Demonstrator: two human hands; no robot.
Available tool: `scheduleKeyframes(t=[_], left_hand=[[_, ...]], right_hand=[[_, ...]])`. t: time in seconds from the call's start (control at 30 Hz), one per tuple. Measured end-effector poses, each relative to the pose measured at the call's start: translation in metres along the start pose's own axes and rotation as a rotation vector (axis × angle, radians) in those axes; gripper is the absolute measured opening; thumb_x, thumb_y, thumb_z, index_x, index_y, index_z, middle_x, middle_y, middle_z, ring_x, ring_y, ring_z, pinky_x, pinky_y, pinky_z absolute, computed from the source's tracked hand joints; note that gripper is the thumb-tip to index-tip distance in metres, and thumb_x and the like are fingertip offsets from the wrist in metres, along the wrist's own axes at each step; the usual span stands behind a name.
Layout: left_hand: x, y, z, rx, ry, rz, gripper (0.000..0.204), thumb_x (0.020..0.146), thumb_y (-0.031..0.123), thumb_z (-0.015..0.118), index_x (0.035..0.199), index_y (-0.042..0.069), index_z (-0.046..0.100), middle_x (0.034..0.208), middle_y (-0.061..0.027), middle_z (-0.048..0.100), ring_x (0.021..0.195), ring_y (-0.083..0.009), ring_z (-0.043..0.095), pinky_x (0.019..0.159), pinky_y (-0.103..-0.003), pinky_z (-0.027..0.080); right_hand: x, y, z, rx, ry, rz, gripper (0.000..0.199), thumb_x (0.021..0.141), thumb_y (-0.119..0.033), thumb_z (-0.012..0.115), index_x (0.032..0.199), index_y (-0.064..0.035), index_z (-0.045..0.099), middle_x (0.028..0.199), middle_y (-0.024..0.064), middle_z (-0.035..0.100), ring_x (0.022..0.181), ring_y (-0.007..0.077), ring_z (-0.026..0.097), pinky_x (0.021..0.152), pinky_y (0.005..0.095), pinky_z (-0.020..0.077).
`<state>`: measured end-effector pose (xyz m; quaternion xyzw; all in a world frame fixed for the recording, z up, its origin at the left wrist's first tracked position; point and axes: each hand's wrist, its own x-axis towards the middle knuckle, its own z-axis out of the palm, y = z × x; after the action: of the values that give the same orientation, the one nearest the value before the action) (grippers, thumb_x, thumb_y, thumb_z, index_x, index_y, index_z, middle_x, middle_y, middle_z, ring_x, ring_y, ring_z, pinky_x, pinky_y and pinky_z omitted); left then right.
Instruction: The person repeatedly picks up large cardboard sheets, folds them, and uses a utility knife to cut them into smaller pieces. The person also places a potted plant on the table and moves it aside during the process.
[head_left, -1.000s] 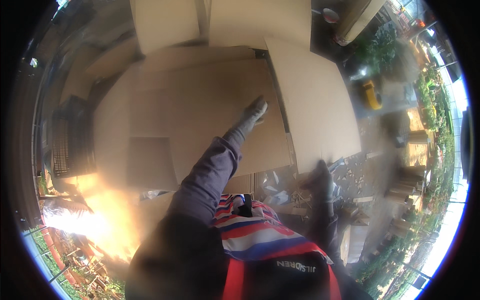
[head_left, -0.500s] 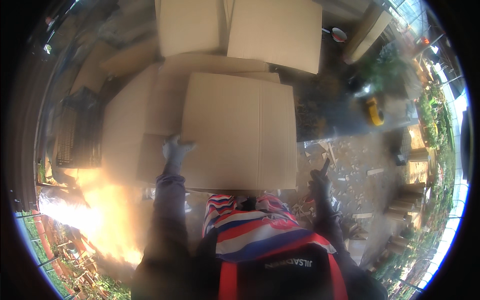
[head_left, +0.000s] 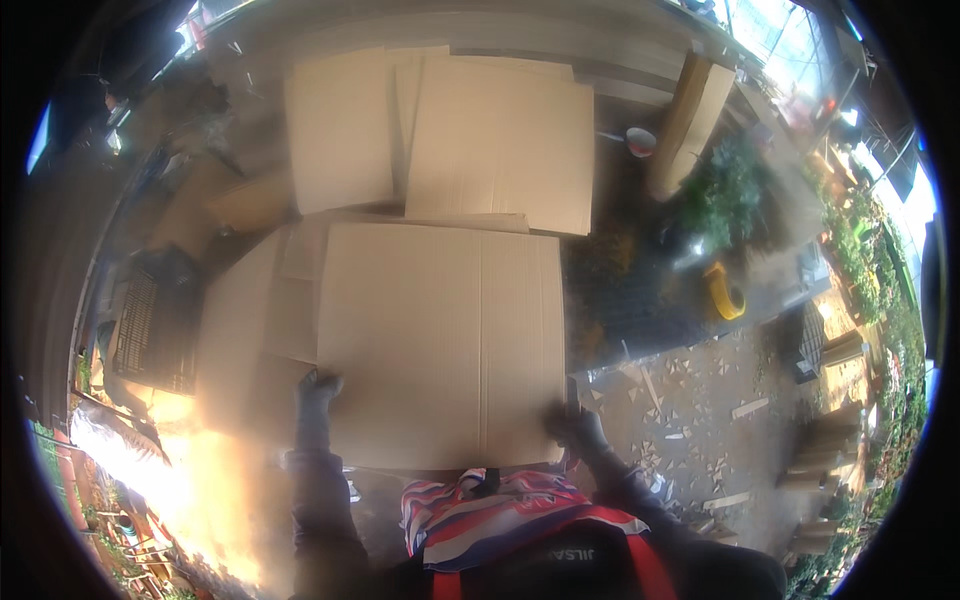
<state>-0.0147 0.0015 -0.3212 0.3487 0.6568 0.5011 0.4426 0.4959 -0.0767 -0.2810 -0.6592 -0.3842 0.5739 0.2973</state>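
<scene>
A large brown cardboard sheet [head_left: 420, 330] with a vertical crease lies in front of me, over other cardboard. My left hand [head_left: 316, 392], in a light glove, is at its lower left edge, thumb over the top and the other fingers mostly hidden. At the lower right edge, my right hand [head_left: 578, 428] is closed around a dark narrow object [head_left: 572, 392] that sticks up from the fist. Blur hides what kind of object it is. The right fist touches or nearly touches the sheet's edge.
More cardboard sheets [head_left: 500, 140] lie beyond. A yellow tape roll [head_left: 725, 292] sits on the dark surface at right, near green foliage [head_left: 725, 195] and a long cardboard piece [head_left: 690, 125]. Scraps [head_left: 690, 440] litter the floor. A black crate [head_left: 155, 320] stands at left.
The view has tilted, so the cardboard appears lower. My right hand has moved left to the sheet's right edge with the dark narrow object. My left hand stays at the left edge.
</scene>
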Motion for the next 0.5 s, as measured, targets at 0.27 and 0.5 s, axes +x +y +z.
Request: scheduleKeyframes(t=[0.27, 0.5], left_hand=[[-0.047, 0.133, 0.137, -0.035, 0.321, 0.132, 0.018, 0.092, 0.015, 0.058, 0.097, 0.0, 0.068, 0.089, -0.0066, 0.065, 0.08, -0.0144, 0.059, 0.073, -0.029, 0.048], [-0.073, 0.212, 0.211, -0.094, 0.509, 0.462, 0.024, 0.096, 0.017, 0.055, 0.105, -0.003, 0.066, 0.097, -0.0058, 0.063, 0.084, -0.0133, 0.062, 0.073, -0.029, 0.053]], right_hand=[[0.077, -0.043, -0.179, 0.211, 0.264, -0.242, 0.015, 0.088, -0.011, 0.061, 0.101, -0.0047, 0.059, 0.075, 0.0013, 0.058, 0.057, 0.0103, 0.056, 0.049, 0.025, 0.046], [0.192, -0.036, -0.305, -0.065, 0.291, -0.181, 0.024, 0.083, -0.008, 0.065, 0.107, -0.0056, 0.062, 0.074, 0.0046, 0.062, 0.067, 0.0195, 0.064, 0.056, 0.0315, 0.0503]])
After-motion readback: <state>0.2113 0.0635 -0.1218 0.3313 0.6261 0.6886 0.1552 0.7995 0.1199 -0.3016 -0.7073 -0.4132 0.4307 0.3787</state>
